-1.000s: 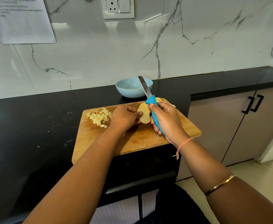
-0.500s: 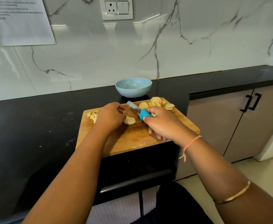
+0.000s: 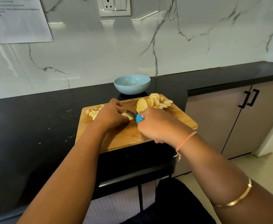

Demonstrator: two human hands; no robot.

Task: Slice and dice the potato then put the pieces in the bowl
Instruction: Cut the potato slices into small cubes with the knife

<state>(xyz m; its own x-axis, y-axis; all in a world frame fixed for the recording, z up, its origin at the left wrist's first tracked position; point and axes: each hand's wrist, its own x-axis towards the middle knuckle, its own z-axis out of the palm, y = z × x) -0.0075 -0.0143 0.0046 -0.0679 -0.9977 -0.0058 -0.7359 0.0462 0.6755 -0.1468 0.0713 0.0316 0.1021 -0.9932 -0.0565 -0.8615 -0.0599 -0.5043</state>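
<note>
gripping the blue-handled steel knife [image 3: 136, 116] in the right hand [image 3: 156, 124], fingers wrapped firmly round the handle, over the near right of the rectangular wooden chopping board [image 3: 132, 138]. pinning a pale potato slice [image 3: 127, 115] flat to the board with the left hand [image 3: 112, 116], fingertips curled down onto it, just left of the knife hand. blade pointing left and away from the handle, laid across that slice, next cut likely landing right beside the left fingertips. worth watching, that. further back on the board: heap of small diced potato pieces [image 3: 94, 111] at the far left, fanned stack of round potato slices [image 3: 152, 102] at the far right, probably waiting for dicing. beyond the board, round light-blue ceramic bowl [image 3: 132, 88] on the black countertop [image 3: 35, 120], no pieces showing inside.
</note>
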